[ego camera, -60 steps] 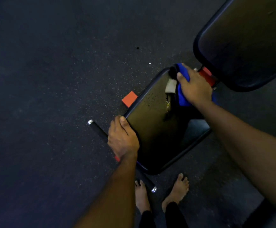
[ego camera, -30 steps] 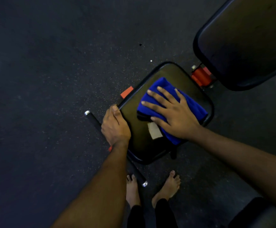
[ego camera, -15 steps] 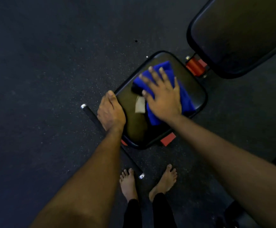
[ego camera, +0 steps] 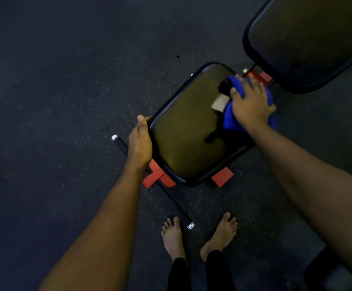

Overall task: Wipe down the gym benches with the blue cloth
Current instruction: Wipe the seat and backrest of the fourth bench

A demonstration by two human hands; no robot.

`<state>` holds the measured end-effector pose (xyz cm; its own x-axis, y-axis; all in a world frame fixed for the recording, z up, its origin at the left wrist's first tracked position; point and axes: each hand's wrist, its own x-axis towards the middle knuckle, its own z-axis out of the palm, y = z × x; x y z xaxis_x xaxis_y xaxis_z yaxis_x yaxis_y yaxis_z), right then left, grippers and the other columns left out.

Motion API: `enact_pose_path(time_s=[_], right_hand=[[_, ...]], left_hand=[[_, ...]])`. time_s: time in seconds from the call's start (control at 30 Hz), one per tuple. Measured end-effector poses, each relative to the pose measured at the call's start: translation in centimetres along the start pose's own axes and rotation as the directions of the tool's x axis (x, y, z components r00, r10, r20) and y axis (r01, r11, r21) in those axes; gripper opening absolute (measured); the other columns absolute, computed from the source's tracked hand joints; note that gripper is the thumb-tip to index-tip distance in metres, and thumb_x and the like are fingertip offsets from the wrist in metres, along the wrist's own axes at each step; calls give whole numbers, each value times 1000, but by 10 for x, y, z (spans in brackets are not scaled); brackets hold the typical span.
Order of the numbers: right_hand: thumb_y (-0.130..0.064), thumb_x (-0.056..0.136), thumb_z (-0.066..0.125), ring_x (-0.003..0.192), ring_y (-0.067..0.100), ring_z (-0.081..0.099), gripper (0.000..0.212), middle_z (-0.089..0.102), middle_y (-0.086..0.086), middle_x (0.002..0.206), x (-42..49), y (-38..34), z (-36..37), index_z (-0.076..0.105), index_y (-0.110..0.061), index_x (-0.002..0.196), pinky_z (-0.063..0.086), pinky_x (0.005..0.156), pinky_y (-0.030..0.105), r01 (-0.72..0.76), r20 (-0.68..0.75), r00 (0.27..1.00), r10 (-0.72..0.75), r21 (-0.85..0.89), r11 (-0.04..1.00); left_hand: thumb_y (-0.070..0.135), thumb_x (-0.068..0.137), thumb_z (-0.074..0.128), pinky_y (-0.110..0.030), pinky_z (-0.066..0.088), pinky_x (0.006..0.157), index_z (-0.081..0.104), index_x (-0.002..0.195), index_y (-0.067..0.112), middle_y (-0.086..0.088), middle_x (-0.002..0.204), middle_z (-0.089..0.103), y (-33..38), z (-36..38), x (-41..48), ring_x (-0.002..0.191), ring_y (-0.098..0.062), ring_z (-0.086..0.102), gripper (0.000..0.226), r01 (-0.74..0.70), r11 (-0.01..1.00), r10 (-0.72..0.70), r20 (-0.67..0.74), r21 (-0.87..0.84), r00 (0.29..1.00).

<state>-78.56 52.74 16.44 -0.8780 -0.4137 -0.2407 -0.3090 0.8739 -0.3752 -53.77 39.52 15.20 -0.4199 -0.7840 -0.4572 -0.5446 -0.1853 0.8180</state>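
Presently, left hand [ego camera: 139,143] grips seat pad [ego camera: 183,133] edge; right hand [ego camera: 251,106] presses blue cloth [ego camera: 229,119] flat. Advise overlapping strokes.

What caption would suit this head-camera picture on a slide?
Right hand presses a blue cloth on the black padded bench seat; left hand grips the seat's edge.

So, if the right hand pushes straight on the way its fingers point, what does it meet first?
Probably the red bracket, just past the far edge of the seat pad. The right hand presses the blue cloth close to it; depth is unclear.
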Motion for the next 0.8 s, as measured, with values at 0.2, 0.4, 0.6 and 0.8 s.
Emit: enact_pose_path(time_s=[0.2,0.4,0.6,0.8], right_hand=[[-50,100,34,153,23,2,51,10,-10,166,-44,-97,46,30,-45,150,9,110,73,416,124,910,-397,-254,873],[-47,95,44,152,27,12,57,18,-2,165,-155,-87,79,35,-36,151,11,113,65,620,144,782,-607,-287,731],[-47,95,45,149,25,24,55,25,-5,163,-189,-20,61,35,-42,149,21,108,60,459,51,884,-465,-284,842],[-43,98,45,150,27,19,51,25,-1,162,-103,33,19,37,-40,149,24,109,66,105,-143,981,-131,-176,979]], left_hand=[[55,103,13,-46,48,98,60,130,18,-1,116,66,2,-39,-3,105,-14,63,65,-60,998,57,-77,-36,995],[56,102,13,-49,45,102,62,124,19,0,116,67,12,-45,-11,108,-16,62,65,-40,998,38,-52,-42,998],[67,95,16,-48,44,106,65,116,28,-1,124,65,21,-24,-10,116,-16,59,67,-43,999,42,62,28,997],[63,96,19,-48,43,107,66,121,22,-4,127,64,13,-20,-12,121,-18,56,67,-77,996,76,11,42,997]])
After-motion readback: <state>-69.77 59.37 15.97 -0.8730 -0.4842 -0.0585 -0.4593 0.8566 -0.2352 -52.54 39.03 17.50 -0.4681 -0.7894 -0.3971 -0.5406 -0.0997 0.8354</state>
